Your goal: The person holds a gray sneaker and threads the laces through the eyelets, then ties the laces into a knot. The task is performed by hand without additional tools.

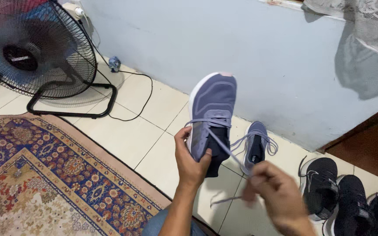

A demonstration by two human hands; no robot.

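While my left hand (192, 164) gripped one lavender sneaker (211, 118) aloft and my right hand (270, 185) pinched its lace (226, 148), I counted a second lavender sneaker (255, 146) and three black shoes (346, 201) on the tiles

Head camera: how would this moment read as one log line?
left hand: grip on purple shoe, held up | right hand: pulling its lace | second purple shoe on tiled floor | black shoes at right

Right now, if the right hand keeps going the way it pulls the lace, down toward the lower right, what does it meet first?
The right hand, which holds the purple lace, would probably meet the black shoes on the tiled floor first. Depth is unclear; it may pass above them.
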